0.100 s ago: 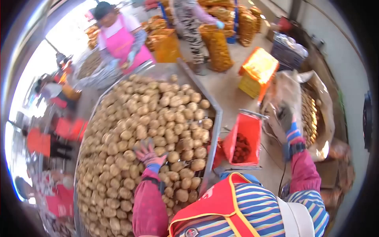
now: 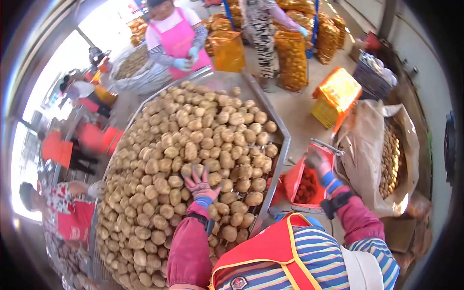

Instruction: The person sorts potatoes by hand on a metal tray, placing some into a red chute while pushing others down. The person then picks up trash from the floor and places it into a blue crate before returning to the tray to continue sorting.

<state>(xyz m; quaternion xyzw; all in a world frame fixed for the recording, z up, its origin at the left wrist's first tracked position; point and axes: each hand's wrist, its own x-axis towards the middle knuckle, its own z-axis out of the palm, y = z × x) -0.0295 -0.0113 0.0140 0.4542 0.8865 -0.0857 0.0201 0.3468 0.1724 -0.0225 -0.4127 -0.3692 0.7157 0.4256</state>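
A large heap of potatoes [image 2: 159, 193] fills a metal-rimmed sorting table [image 2: 279, 159]. My left hand [image 2: 199, 186], in a glove, rests on the heap with its fingers spread, touching potatoes but gripping none. Over the rim of a red bucket [image 2: 289, 182] is my gloved right hand [image 2: 318, 163], smeared by motion, so its fingers cannot be made out. Reddish-brown lumps [image 2: 307, 186] lie inside the bucket.
An open pale sack [image 2: 355, 137] holding small potatoes [image 2: 390, 159] stands at right. Behind the bucket are an orange-and-yellow crate [image 2: 333, 94] and a dark crate [image 2: 372, 79]. Co-workers, one in a pink apron [image 2: 178, 36], stand around the table. Filled mesh sacks [image 2: 291, 60] stand behind.
My right hand has moved left from beside the pale sack to above the red bucket. My left hand stays on the potatoes. The whole view has shifted somewhat.
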